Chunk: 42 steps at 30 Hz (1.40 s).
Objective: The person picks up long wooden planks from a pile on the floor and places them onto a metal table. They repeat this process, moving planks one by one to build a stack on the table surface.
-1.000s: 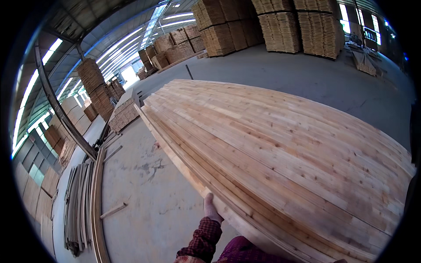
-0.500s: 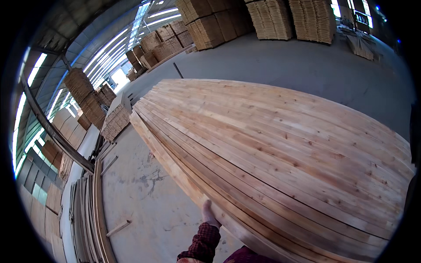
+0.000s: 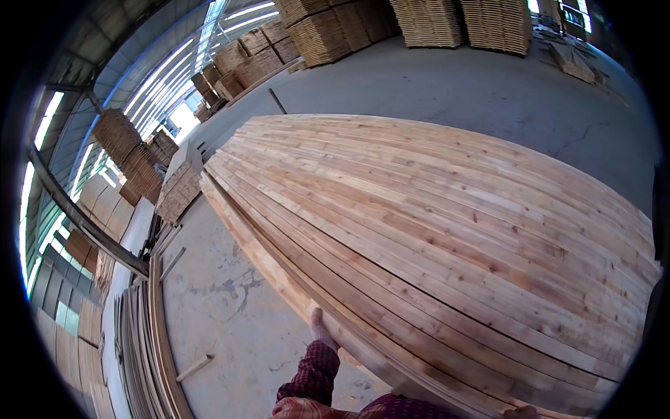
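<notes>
A broad layer of long, pale, knotty wooden boards (image 3: pixel 419 202) spreads out in front of me, side by side. Along its near left edge runs an outermost wooden board (image 3: pixel 279 277), tilted on its edge, with a narrow gap beside it toward the far end. My left hand (image 3: pixel 320 328) is closed on this board's outer side, thumb up against its face; the other fingers are hidden. At the bottom edge of the picture my right hand (image 3: pixel 522 413) shows only in part, its fingers curled over the nearest boards.
Concrete floor (image 3: pixel 230 300) lies to the left, with a small wood offcut (image 3: pixel 194 367) on it. Long thin strips (image 3: pixel 136 349) lie farther left, near a slanting beam (image 3: pixel 84 220). Tall lumber stacks (image 3: pixel 426 24) stand at the back. A dark post (image 3: pixel 277 101) rises behind the boards.
My right hand has come into view at the bottom edge. The whole scene has shifted slightly up and left, and my left hand keeps its hold on the outer board.
</notes>
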Each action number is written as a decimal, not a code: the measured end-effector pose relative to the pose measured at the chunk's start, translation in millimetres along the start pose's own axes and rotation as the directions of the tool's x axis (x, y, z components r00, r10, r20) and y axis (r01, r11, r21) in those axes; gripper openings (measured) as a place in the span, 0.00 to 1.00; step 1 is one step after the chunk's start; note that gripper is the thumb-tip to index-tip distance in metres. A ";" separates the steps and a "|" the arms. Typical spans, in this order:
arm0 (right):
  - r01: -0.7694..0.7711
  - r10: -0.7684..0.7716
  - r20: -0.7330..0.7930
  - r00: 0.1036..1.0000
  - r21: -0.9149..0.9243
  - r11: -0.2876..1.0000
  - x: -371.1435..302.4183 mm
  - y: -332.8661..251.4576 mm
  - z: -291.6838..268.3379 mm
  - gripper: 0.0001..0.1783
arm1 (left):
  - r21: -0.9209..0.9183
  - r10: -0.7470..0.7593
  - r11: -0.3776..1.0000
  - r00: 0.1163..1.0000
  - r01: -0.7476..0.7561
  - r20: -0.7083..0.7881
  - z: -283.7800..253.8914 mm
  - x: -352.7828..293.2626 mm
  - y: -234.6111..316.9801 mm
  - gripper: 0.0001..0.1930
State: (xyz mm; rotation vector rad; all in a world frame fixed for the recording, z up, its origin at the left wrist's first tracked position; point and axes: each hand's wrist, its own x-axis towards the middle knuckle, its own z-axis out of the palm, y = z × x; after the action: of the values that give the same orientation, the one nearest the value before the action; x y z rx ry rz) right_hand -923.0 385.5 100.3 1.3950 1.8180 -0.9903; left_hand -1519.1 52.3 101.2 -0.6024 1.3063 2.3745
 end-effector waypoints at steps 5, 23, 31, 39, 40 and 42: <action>0.060 -0.062 0.105 0.993 0.015 0.998 6.4 -11.4 1.0 0.35 | 0.101 0.014 0.995 0.996 -0.005 -0.088 6.0 8.9 0.5 0.36; 0.523 -0.678 0.112 0.727 -0.730 0.440 167.0 40.7 106.2 0.42 | 0.172 0.021 0.985 0.981 0.013 -0.194 7.1 88.1 39.8 0.33; 0.288 -0.273 -0.230 0.934 0.035 0.957 15.4 -73.4 49.6 0.20 | 0.305 -0.009 0.944 0.934 0.125 -0.357 8.9 111.1 -20.4 0.35; 0.449 -0.372 -0.313 0.874 0.228 0.864 -10.5 -115.5 124.9 0.19 | 0.165 -0.154 0.971 0.982 0.171 -0.112 -38.2 78.0 -45.2 0.28; 0.425 -0.328 -0.317 0.890 0.316 0.848 -8.2 -112.3 141.3 0.21 | 0.102 -0.213 0.969 0.971 0.224 -0.106 -49.5 60.1 -56.7 0.21; 0.247 -0.036 -0.319 0.947 0.649 0.719 -0.6 -98.0 170.4 0.23 | 0.391 -0.420 0.866 0.878 0.312 0.228 -58.1 33.9 -73.6 0.13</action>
State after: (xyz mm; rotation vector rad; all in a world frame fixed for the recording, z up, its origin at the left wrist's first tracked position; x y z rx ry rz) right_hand -1011.3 224.1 30.8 1.9318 1.8639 -1.7520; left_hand -1499.5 43.4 3.9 -0.3235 1.2856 1.7840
